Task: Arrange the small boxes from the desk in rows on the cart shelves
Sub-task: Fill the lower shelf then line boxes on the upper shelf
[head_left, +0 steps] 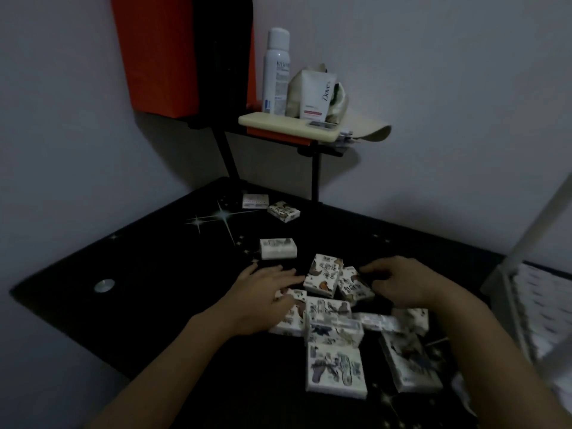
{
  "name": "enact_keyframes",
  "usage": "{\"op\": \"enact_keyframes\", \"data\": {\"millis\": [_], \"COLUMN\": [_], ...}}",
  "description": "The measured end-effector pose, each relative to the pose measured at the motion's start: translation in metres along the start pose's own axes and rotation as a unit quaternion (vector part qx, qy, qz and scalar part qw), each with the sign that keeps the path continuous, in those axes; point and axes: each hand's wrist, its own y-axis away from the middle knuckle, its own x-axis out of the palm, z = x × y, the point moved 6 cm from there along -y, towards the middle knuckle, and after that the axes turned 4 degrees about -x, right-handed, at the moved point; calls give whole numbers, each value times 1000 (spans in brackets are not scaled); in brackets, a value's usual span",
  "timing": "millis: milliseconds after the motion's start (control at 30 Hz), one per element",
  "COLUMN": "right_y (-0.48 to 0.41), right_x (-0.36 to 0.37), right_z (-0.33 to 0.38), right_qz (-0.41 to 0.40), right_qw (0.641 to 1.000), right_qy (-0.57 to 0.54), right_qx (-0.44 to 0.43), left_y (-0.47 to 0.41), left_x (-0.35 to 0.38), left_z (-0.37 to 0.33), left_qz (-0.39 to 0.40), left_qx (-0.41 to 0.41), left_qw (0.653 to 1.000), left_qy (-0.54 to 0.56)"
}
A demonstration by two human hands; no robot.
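Boxes (323, 275) sit heaped on the black desk (139, 274), 3 strays (278, 248) farther back, left hand (266, 289) flat-fingered on the heap, likely corralling it, while right hand (399, 281) curls alongside, its grip impossible to tell, and the cart (541, 305) stands close by.

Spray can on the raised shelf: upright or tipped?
Upright. The spray can stands vertical on the raised shelf, cap on top, label lines level, next to the Dove pouch.
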Motion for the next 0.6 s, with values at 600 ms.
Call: {"op": "enact_keyframes", "data": {"millis": [600], "right_y": [-207], "right_x": [34], "right_z": [98], "right_qz": [-42], "right_qw": [984], "right_qy": [78], "right_qx": [-157], "left_y": [-204], "left_x": [-63], "left_z": [127], "left_qz": [-155], "left_qx": [-105], "left_qw": [968], "left_qy": [-165]}}
